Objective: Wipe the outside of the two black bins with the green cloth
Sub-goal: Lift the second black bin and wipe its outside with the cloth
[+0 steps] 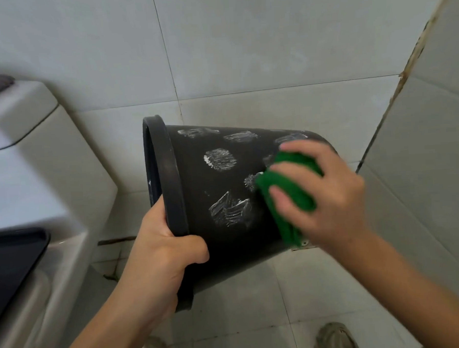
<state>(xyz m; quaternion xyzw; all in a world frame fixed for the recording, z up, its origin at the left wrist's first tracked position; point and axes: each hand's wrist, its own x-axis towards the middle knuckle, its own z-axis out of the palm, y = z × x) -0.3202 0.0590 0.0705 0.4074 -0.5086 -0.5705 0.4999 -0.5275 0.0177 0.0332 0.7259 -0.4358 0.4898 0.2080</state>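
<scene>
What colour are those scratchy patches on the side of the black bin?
White, streaky patches scattered across the black bin, seen clearly in the head view.

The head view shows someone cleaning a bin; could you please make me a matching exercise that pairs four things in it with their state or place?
Things:
1. black bin
2. green cloth
3. left hand
4. white smears

States or places:
A. grips the bin's rim
B. tipped on its side, held above the tiled floor
C. scattered in patches over the bin's outer wall
D. pressed against the bin's side under the right hand

Pairs: 1-B, 2-D, 3-A, 4-C
</scene>
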